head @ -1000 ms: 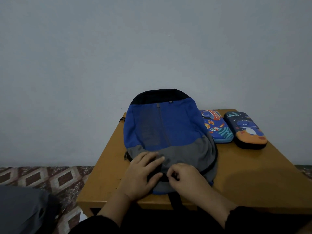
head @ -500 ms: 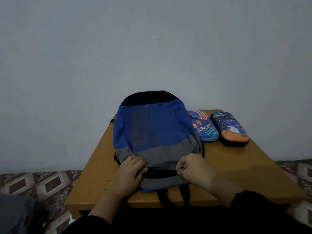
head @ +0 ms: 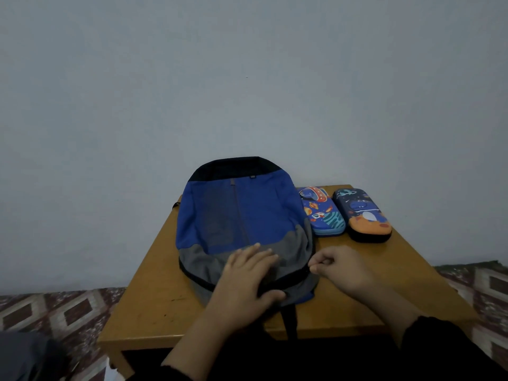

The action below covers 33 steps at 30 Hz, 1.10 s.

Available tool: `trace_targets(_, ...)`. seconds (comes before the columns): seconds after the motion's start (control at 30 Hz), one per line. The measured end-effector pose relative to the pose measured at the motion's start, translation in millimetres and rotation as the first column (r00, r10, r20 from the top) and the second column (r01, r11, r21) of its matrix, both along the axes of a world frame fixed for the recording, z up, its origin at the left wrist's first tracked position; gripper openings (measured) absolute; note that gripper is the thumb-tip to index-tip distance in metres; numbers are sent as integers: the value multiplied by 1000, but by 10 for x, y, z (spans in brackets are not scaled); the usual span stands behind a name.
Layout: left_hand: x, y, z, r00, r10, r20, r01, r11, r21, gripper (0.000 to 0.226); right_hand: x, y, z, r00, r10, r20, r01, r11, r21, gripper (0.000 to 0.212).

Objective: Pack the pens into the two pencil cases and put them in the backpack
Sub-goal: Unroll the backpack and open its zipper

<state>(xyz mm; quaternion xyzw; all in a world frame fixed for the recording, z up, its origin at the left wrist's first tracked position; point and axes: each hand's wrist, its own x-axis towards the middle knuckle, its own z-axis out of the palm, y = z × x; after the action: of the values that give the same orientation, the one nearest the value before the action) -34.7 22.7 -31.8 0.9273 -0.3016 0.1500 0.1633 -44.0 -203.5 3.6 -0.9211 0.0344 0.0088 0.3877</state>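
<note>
Backpack (head: 242, 215) flat on wooden table (head: 154, 298). Left hand (head: 247, 276) lies on its grey lower part, fingers straight. Right hand (head: 341, 268) at the backpack's right edge, fingers curled, pinching something small at the zipper line. Beyond, two closed pencil cases: light blue case (head: 321, 213), dark case (head: 365, 215).

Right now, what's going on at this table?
A person is working on a blue and grey backpack lying flat on a wooden table. The left hand presses flat on its grey lower part, while the right hand pinches something small at the bag's right edge, likely the zipper pull. Two closed pencil cases, a light blue one and a dark one, sit beside the bag, not yet packed.
</note>
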Motion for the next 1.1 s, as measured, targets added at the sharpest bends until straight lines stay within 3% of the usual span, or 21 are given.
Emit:
trace_targets(0.07,-9,-201,41,996,9,-89,0,995,97,74,-18,17,68,999,49,-10,-48,997,55,11)
trace_targets(0.13,3,-317,44,984,77,-160,-54,988,143,57,-16,24,100,996,88,-19,-87,995,50,12)
trace_targets(0.2,-10,-384,42,984,139,-116,-114,972,204,32,10,7,76,997,76,-22,-76,997,-7,14)
trace_targets(0.3,-61,-442,71,989,126,-76,-100,955,279,31,91,-49,-2,1000,18,19,-16,997,-78,20)
trace_targets(0.53,-168,-409,170,991,29,-133,-6,985,174,29,408,-129,-101,968,-126,216,153,982,-113,15)
trace_targets(0.9,-160,-242,213,967,-77,-242,78,997,-5,38,998,-31,-42,944,-136,300,212,948,-236,22)
trace_targets(1.0,-125,-221,287,941,-95,-326,108,994,25,33,1067,25,-86,956,-146,253,208,949,-237,21)
trace_targets(1.1,-108,-114,385,887,-109,-449,109,994,-27,21,1074,-70,-137,967,-205,153,217,974,-62,15)
